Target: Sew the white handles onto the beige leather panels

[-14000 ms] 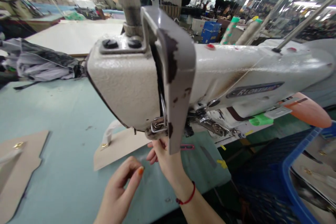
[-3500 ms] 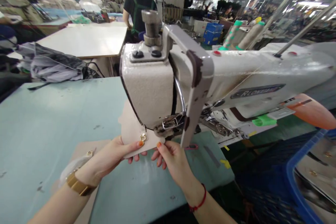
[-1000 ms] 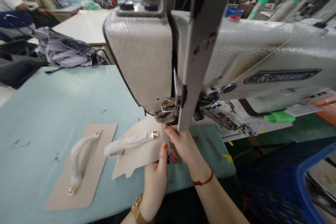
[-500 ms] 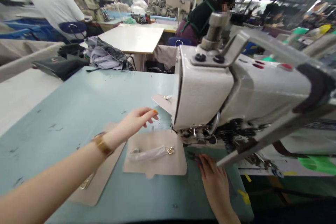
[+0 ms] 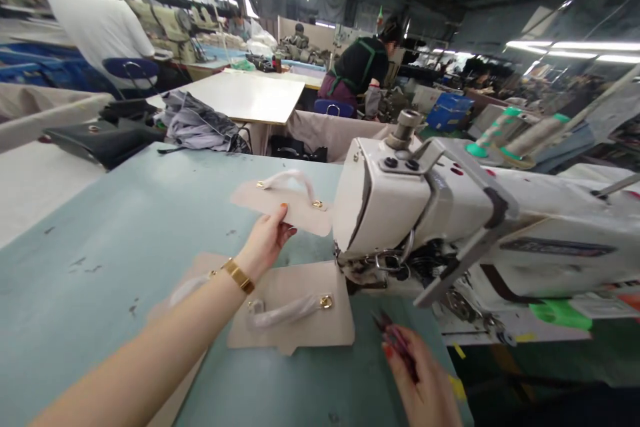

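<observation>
My left hand (image 5: 270, 233) pinches the near edge of a beige bag panel (image 5: 313, 219) between thumb and fingers. That panel has a wrapped handle (image 5: 295, 175) with gold-coloured fittings and is tilted beside the sewing machine head. In my right hand (image 5: 425, 373) is a pair of small snips (image 5: 395, 337) with reddish grips, its tips pointing toward the machine. Between the hands a second beige panel (image 5: 305, 277) lies flat, its right corner close to the needle area, its handle wrapped in clear film. My left forearm partly covers a third panel (image 5: 200, 265).
The white sewing machine (image 5: 390, 200) takes up the right side, with thread cones (image 5: 530, 137) behind it. A grey cloth bundle (image 5: 200, 120) and a black bag (image 5: 95, 137) lie at the back left of the blue-green tabletop (image 5: 100, 233). Two people work beyond.
My left hand has moved to the back panel and closed on its edge; the panel now shows more fully, farther left. My right hand has lifted with the snips. The view has shifted up.
</observation>
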`<state>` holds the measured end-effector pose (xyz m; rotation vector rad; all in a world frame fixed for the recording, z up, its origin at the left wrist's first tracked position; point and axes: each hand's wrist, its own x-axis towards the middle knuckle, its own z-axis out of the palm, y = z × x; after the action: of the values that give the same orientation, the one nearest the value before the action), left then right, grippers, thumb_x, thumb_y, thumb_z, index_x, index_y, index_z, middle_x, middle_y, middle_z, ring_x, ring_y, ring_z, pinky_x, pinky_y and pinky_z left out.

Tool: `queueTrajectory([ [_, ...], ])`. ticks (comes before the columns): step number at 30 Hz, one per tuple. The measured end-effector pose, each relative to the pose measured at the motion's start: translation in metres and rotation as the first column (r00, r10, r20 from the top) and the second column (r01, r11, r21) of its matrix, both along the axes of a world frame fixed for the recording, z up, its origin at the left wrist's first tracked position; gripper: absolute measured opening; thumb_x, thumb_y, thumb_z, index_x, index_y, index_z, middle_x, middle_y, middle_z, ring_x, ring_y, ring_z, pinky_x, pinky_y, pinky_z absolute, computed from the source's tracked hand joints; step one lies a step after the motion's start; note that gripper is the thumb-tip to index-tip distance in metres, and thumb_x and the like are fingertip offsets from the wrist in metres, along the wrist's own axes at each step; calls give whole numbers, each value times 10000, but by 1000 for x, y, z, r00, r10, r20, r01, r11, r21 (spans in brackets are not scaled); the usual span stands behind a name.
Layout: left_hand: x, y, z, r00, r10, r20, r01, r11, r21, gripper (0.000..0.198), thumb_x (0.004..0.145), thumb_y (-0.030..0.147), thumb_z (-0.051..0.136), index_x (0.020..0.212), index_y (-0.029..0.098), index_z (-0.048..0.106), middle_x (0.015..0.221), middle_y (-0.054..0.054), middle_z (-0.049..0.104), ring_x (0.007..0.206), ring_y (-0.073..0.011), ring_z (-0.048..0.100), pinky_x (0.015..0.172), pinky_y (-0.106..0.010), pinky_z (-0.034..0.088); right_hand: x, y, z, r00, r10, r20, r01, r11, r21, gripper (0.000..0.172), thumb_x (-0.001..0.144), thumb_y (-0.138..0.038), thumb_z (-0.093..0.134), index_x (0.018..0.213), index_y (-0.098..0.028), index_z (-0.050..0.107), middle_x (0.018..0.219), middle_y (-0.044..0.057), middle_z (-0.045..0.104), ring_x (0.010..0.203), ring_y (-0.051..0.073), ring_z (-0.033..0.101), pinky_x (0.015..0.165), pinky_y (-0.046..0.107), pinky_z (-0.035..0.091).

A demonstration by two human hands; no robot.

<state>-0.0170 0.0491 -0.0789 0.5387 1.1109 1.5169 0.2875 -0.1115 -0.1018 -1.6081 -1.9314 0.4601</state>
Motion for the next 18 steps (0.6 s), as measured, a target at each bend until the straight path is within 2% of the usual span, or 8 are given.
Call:
queueTrajectory([
  [2,-8,-18,8,998,55,44,-57,998,31,244,764,367,720,828,147,633,757,9,675,585,-73,605,568,-189,514,-35,4,22,996,92,-4,-92,995,-45,260,973,-367,444,1060,-192,616,963,67,732,844,183,721,699,205,555],
  [3,-10,-28,12,996,75,54,-77,996,43,277,719,383,756,811,151,636,739,18,676,578,-72,602,561,-183,511,-53,9,32,995,100,22,-98,993,-73,239,975,-330,438,1040,-194,624,920,59,736,802,185,722,663,210,545],
  [7,-9,-55,26,989,146,30,-148,987,64,350,654,426,800,816,147,666,740,18,691,612,-97,615,572,-200,519,-113,39,61,965,34,261,3,990,-139,168,942,-252,522,993,-171,659,852,83,739,778,229,724,618,232,499],
  [10,-9,-65,27,984,174,-27,-171,981,91,365,678,443,783,892,161,694,845,1,717,702,-127,632,592,-218,526,-134,55,70,936,12,353,50,985,-166,167,938,-265,544,996,-173,671,870,91,742,776,233,724,604,230,470],
  [13,-19,-72,18,978,192,-79,-185,978,94,341,713,436,756,914,165,707,867,-16,726,780,-160,649,658,-241,535,-127,48,70,956,63,288,3,975,-222,171,946,-246,518,944,-176,674,855,77,736,790,214,714,621,215,454],
  [16,-31,-73,10,964,197,-177,-196,980,19,303,715,427,746,841,153,713,771,-28,721,788,-191,662,668,-248,529,-95,22,59,987,156,42,-139,950,-278,228,959,-248,459,883,-184,665,815,43,721,749,168,693,627,188,450],
  [18,-31,-61,15,946,195,-260,-206,979,-13,263,675,389,772,721,142,695,691,-31,704,747,-209,664,639,-255,530,-64,4,45,972,181,-148,-218,932,-290,261,959,-316,442,864,-189,650,746,21,698,691,149,672,605,177,459],
])
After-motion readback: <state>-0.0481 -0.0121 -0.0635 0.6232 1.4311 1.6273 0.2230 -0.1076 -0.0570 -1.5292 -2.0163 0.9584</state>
